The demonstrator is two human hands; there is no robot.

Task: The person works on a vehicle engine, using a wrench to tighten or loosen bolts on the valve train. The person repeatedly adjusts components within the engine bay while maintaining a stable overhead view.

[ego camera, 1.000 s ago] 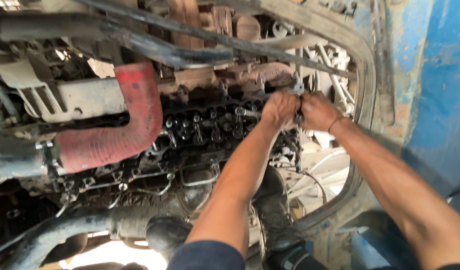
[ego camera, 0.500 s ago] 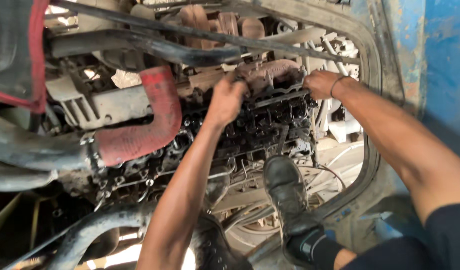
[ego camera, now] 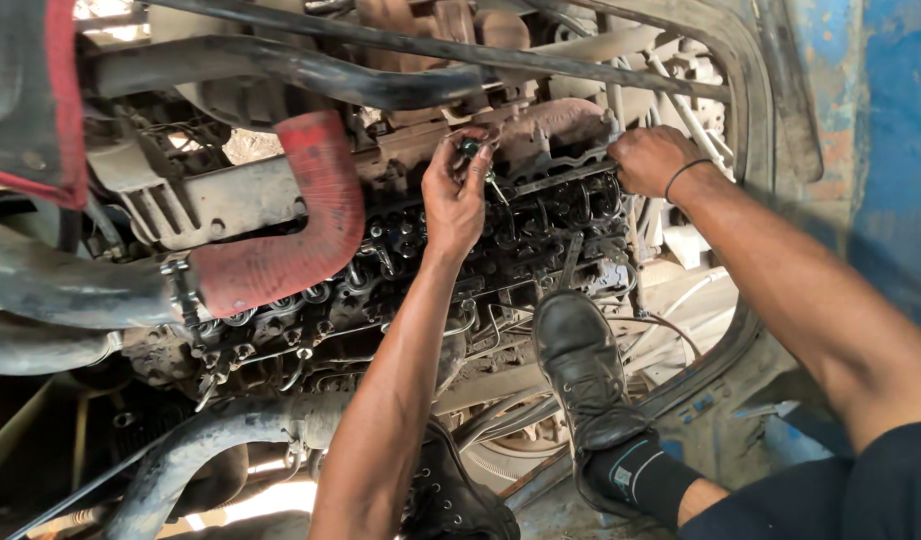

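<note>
Fingers (ego camera: 459, 150) of left hand (ego camera: 456, 195) pinch small dark part (ego camera: 471, 148) above engine (ego camera: 411, 260).

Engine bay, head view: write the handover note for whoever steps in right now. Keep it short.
Left hand: raised over the open engine top, fingers pinching a small dark part; what kind of part is too small to tell.
Right hand: resting at the engine's far right end, by the exhaust manifold; whether it grips anything cannot be told.
Red hose sits clamped at the left. One black boot is braced on the frame below the engine.
Done: valve gear lies uncovered, one small part is in hand.
Left: the part is not seated anywhere.
</note>
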